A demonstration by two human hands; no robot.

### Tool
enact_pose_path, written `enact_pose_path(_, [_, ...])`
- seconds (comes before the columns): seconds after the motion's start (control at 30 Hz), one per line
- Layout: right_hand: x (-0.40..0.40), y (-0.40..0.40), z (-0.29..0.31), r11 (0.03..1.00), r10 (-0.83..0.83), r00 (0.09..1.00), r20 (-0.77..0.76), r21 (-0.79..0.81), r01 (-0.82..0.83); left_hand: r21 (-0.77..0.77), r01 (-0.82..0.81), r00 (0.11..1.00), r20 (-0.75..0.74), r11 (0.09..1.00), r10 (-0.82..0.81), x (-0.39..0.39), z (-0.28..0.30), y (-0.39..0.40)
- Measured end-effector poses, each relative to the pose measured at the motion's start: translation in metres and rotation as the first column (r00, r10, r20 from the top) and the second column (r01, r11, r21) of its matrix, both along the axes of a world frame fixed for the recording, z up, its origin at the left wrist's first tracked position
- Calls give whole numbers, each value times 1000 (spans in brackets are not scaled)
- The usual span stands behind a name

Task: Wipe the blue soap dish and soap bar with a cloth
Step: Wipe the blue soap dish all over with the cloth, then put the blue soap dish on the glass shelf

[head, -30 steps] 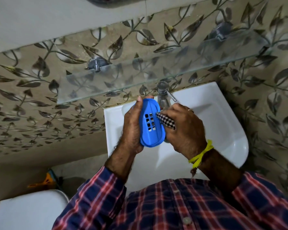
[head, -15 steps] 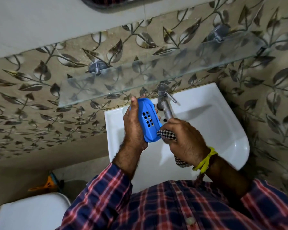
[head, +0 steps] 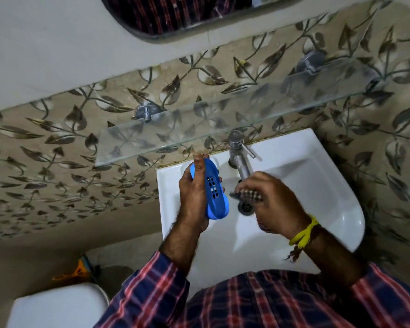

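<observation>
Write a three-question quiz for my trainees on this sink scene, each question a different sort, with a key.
1. True or false: the cloth touches the soap dish.
2. Which hand holds the soap dish? A) left hand B) right hand
3. Fill in: the drain lies in the white ____, below the tap.

Key: 1 false, a gap shows between them; 2 A; 3 sink.
</observation>
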State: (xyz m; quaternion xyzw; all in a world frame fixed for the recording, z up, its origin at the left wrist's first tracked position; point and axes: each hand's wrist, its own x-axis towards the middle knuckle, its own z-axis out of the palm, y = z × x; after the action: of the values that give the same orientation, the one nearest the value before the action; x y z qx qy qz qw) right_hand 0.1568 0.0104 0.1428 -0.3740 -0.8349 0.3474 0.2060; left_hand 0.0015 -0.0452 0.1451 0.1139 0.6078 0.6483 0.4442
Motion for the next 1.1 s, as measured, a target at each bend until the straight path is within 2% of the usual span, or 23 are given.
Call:
enact_pose_path(0.07, [-3, 6, -3, 977, -157, 966, -203, -176, 122, -72, 48, 995, 89, 996, -42, -3, 1, -4])
enact_pose_path(0.1, [-4, 6, -5, 954, -220, 944, -247, -257, 155, -97, 69, 984, 172, 993, -52, -2, 0, -6])
enact_pose_path(0.17, [-6, 5, -10, 893, -311, 914, -260, -410, 188, -131, 74, 959, 281, 989, -35, 4, 0, -12])
enact_pose_path(0.2, [-6, 5, -14, 858, -344, 906, -247, -474, 196, -144, 67, 957, 288, 987, -23, 8, 0, -14])
enact_pose_path(0.27, [-1, 5, -22, 810, -390, 899, -198, -539, 233, -157, 49, 974, 228, 986, -12, 14, 5, -16])
enact_pose_path(0.3, [2, 6, -24, 798, -406, 898, -170, -545, 257, -161, 48, 988, 151, 986, -23, 16, 12, -15])
enact_pose_path(0.37, [3, 9, -25, 760, -446, 882, -152, -585, 283, -188, 93, 983, -136, 978, -119, 17, 27, -12])
enact_pose_path(0.4, [3, 11, -24, 735, -470, 868, -159, -616, 284, -220, 144, 925, -317, 965, -211, 17, 34, -10])
enact_pose_path(0.43, [1, 13, -22, 710, -489, 856, -167, -646, 280, -258, 195, 829, -473, 946, -300, 16, 40, -8])
enact_pose_path(0.53, [-2, 18, -11, 676, -507, 838, -201, -696, 242, -348, 230, 504, -757, 909, -417, 12, 53, -3])
enact_pose_path(0.6, [-3, 22, -3, 672, -507, 827, -243, -712, 203, -349, 218, 286, -870, 912, -401, 7, 64, 2])
enact_pose_path(0.67, [-5, 27, 3, 664, -514, 818, -258, -723, 190, -355, 231, 87, -920, 906, -383, 1, 77, 9])
enact_pose_path(0.77, [-9, 33, 9, 669, -519, 811, -269, -719, 189, -426, 198, -105, -904, 883, -414, -11, 93, 26])
enact_pose_path(0.87, [-12, 37, 13, 675, -523, 804, -281, -712, 190, -466, 159, -195, -879, 870, -435, -28, 102, 46])
enact_pose_path(1.0, [-9, 35, 12, 675, -545, 792, -277, -705, 218, -450, 226, -180, -891, 864, -417, -53, 107, 72])
enact_pose_path(1.1, [-6, 30, 5, 658, -571, 781, -253, -710, 252, -511, 223, -240, -854, 831, -461, -69, 102, 87])
